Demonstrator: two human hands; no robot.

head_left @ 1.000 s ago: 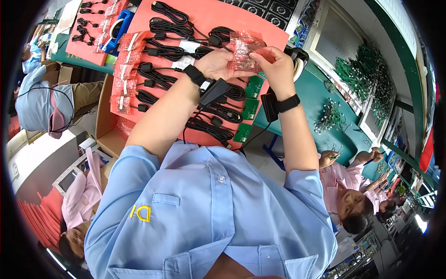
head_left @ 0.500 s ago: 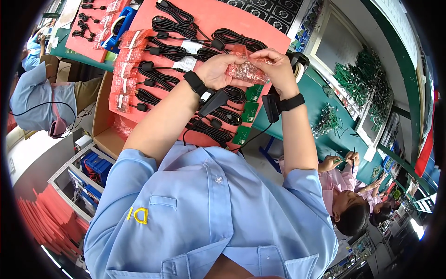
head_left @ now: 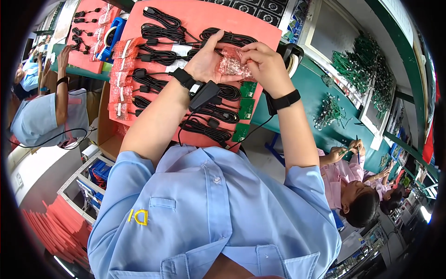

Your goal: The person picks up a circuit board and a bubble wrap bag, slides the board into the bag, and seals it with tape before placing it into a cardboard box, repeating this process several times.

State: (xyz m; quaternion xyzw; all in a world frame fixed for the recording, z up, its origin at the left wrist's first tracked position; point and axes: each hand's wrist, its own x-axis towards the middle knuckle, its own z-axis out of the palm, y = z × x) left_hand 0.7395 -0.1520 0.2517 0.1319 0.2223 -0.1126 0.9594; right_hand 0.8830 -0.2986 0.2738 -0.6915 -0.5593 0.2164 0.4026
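A small pink bubble-wrap bag (head_left: 231,64) lies across the fingers of my left hand (head_left: 204,63), whose thumb stands away from it. The fingers of my right hand (head_left: 265,65) are bent and pinch the bag's right side. What is inside the bag cannot be made out. Beneath both hands, coiled black cables (head_left: 162,33) lie in rows on a pink foam sheet (head_left: 204,16). Along the sheet's left side runs a column of more pink bubble-wrap bags (head_left: 121,74) with white strips. Green circuit boards (head_left: 245,109) line its right edge.
A blue tape dispenser (head_left: 111,41) stands at the left, a black one (head_left: 292,58) at the right. Bunches of green wires (head_left: 331,111) lie on the green table (head_left: 309,83). Co-workers sit at the right and stand at the left. A cardboard box (head_left: 108,135) is below left.
My left thumb has lifted off the bag and spread upward. My right hand has shifted slightly left and down, its fingers more curled. At the left, a co-worker's arm now reaches up.
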